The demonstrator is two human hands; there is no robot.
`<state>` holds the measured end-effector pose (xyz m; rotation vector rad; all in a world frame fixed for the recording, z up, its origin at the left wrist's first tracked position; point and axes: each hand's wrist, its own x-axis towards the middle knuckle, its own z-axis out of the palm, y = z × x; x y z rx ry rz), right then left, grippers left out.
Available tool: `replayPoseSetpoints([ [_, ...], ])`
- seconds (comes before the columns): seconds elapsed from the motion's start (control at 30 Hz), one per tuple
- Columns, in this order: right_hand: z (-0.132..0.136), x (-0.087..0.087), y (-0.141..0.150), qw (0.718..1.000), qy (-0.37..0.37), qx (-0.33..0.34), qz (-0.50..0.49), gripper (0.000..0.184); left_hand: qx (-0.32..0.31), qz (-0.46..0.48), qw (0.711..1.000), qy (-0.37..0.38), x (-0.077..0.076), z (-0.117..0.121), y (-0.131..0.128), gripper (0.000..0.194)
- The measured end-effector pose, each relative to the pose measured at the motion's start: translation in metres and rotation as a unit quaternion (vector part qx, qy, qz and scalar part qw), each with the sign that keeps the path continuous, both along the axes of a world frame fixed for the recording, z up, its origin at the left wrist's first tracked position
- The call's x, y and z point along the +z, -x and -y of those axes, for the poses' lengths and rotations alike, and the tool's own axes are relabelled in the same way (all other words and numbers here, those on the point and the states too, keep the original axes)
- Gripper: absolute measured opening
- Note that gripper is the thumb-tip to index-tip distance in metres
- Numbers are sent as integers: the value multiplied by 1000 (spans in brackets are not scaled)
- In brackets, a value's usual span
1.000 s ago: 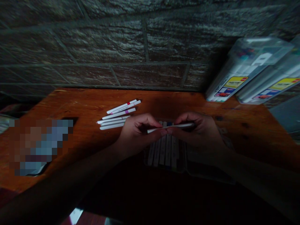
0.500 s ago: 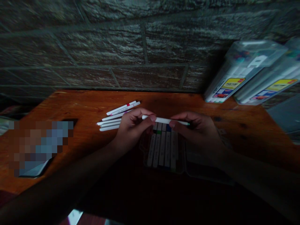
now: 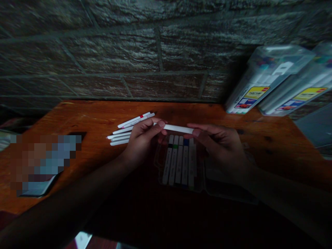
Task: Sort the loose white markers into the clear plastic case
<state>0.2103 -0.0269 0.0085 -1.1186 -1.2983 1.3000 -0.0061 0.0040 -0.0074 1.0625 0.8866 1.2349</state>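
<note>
A white marker [image 3: 178, 129] lies level between my two hands, above an open clear case. My left hand [image 3: 144, 140] pinches its left end between thumb and fingers. At its right end, my right hand [image 3: 220, 143] also closes thumb and fingers on it, hiding the tip. Below, the case [image 3: 199, 189] has a row of several white markers [image 3: 178, 166] in its left half, some with green, black or blue bands. Its lid half [image 3: 230, 193] lies to the right, in deep shadow. Several loose white markers [image 3: 121, 136] lie left of my left hand, partly behind it.
Two clear marker boxes [image 3: 249, 93] with yellow labels stand at the back right against the brick wall [image 3: 124, 45]. A phone-like device [image 3: 38, 188], mostly pixelated, lies on the wooden table [image 3: 85, 114] at the left.
The marker was held low and nearly level, then raised and tilted with a greenish right tip showing. My right hand has slid outward and now covers that tip; my left hand moved slightly left.
</note>
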Motion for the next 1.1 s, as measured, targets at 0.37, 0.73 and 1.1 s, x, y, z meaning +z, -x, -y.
replayPoseSetpoints([
  [0.37,1,-3,-1,999,27,8,-39,35,7,33,999,34,4,-1,-1,11],
  [0.73,-1,-4,-2,998,20,17,-58,37,11,60,997,53,4,-3,2,15],
  [1.1,-7,-2,0,996,47,-33,-67,25,-8,60,998,29,8,0,1,22],
])
